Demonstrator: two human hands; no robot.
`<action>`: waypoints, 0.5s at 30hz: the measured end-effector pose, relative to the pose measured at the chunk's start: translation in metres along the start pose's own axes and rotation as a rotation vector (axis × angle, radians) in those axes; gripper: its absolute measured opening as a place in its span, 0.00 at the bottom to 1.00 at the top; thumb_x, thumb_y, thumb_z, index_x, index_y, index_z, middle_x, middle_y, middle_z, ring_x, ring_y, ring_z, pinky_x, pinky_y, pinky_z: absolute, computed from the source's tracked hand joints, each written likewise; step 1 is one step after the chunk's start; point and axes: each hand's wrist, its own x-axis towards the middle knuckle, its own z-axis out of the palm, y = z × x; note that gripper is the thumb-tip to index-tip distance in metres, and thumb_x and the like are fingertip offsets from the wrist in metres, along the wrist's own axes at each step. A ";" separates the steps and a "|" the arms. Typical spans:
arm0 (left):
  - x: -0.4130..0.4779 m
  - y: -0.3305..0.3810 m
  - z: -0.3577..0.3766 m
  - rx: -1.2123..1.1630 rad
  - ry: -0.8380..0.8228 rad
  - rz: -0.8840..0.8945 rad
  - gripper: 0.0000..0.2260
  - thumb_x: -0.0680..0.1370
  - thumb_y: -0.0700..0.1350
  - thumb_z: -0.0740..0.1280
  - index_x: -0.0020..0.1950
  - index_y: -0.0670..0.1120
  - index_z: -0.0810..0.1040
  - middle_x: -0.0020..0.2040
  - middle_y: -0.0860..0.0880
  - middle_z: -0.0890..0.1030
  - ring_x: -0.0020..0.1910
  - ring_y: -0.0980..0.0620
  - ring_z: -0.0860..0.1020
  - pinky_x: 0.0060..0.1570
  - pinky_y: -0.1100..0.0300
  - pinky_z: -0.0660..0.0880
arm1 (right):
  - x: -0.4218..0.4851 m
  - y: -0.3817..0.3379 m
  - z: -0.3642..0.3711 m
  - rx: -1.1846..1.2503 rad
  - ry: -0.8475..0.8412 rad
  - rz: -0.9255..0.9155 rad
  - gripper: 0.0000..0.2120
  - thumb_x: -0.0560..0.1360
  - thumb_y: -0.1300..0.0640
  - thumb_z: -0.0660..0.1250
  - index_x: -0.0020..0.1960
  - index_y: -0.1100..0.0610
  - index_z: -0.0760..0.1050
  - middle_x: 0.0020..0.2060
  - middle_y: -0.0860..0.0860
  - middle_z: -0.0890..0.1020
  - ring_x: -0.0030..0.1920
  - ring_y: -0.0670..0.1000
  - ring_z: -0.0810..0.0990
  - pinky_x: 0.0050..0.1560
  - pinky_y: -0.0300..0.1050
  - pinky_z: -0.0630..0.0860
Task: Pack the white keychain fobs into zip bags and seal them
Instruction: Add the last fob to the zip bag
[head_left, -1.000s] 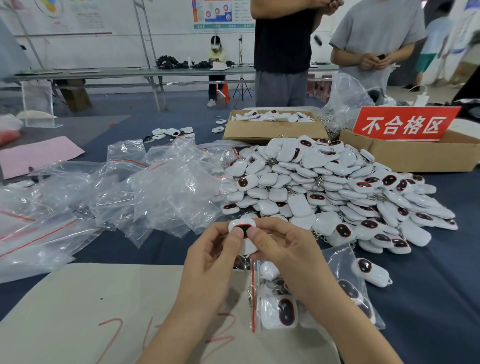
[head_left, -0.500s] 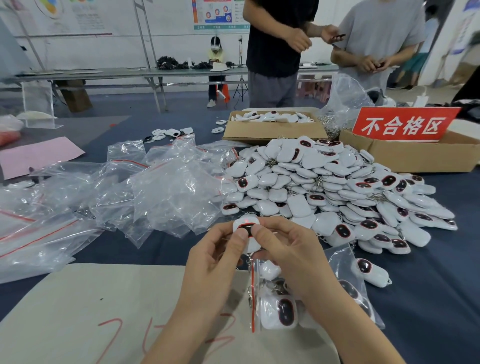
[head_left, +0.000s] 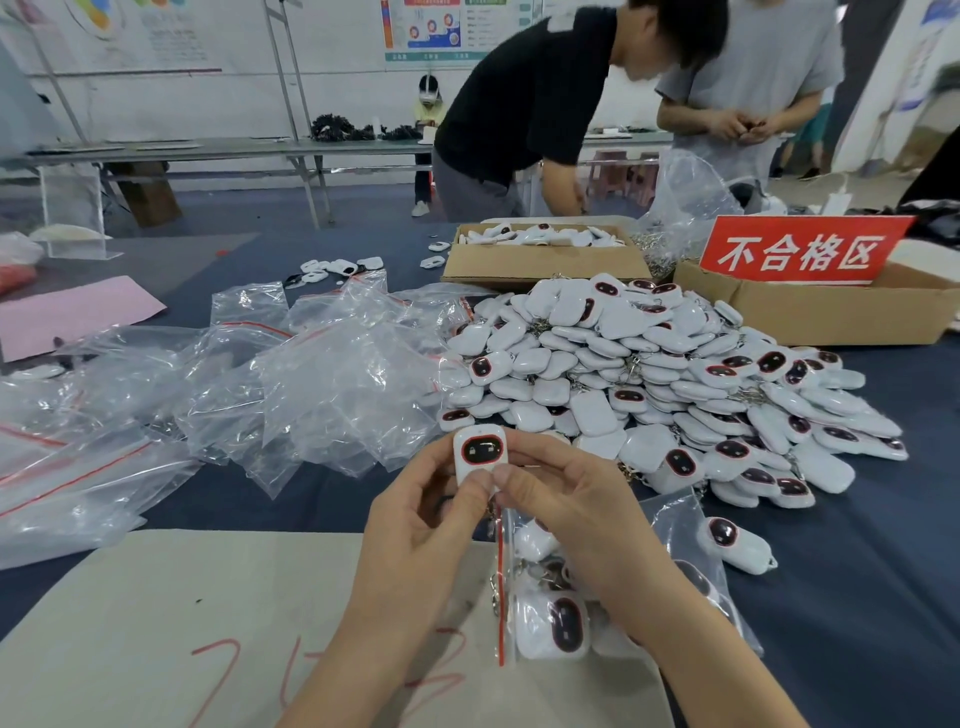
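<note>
While still pinched from both sides, now bared in full to the camera. Held just above the near part of the table: one white keychain fob (head_left: 480, 453), gripped at its lower end by thumb and curled fingers of the left hand (head_left: 415, 525) and of the right hand (head_left: 576, 514). With both thumbs slid down off the dark, red-ringed window, nothing hidden of a face mostly covered half a second ago, with only a red glow peeping out then. Raised a touch higher as well. Read as a check of the fob just done or nearly so, and likely cleared for bagging. Waiting directly below the right wrist, at the right edge of the cardboard sheet (head_left: 182, 613): a zip bag (head_left: 680, 530) already holding several fobs, red strip toward the hands, open or sealed not clear. Far from finished, judging by the pile of fobs (head_left: 649, 374) just beyond the hands and the empty bags (head_left: 332, 384) heaped to its left. Unmoved on the blue cloth: a loose fob (head_left: 735, 545) beside the bag, a box of fobs (head_left: 540, 260), a red sign (head_left: 800, 252). Across the table, a person in black (head_left: 524, 104), upright a second ago, now bent low.
</note>
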 end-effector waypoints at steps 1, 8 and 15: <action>0.000 0.000 0.000 0.012 0.005 0.002 0.11 0.76 0.48 0.69 0.56 0.60 0.83 0.47 0.51 0.87 0.47 0.52 0.85 0.49 0.59 0.82 | 0.000 0.000 0.000 -0.006 -0.003 -0.004 0.13 0.77 0.66 0.70 0.53 0.49 0.83 0.46 0.48 0.88 0.46 0.43 0.85 0.46 0.33 0.79; 0.000 -0.001 -0.003 0.055 -0.008 0.021 0.10 0.78 0.46 0.70 0.57 0.59 0.83 0.44 0.47 0.85 0.47 0.39 0.80 0.50 0.53 0.80 | 0.000 0.002 0.002 0.003 0.014 -0.022 0.16 0.76 0.67 0.71 0.47 0.45 0.86 0.43 0.49 0.87 0.45 0.45 0.85 0.47 0.34 0.79; 0.000 0.001 -0.004 0.055 0.008 0.020 0.11 0.78 0.49 0.71 0.57 0.63 0.83 0.47 0.53 0.87 0.47 0.53 0.84 0.49 0.62 0.81 | 0.000 0.002 0.003 0.023 0.028 -0.019 0.14 0.75 0.66 0.72 0.48 0.47 0.86 0.43 0.50 0.87 0.44 0.45 0.85 0.47 0.34 0.79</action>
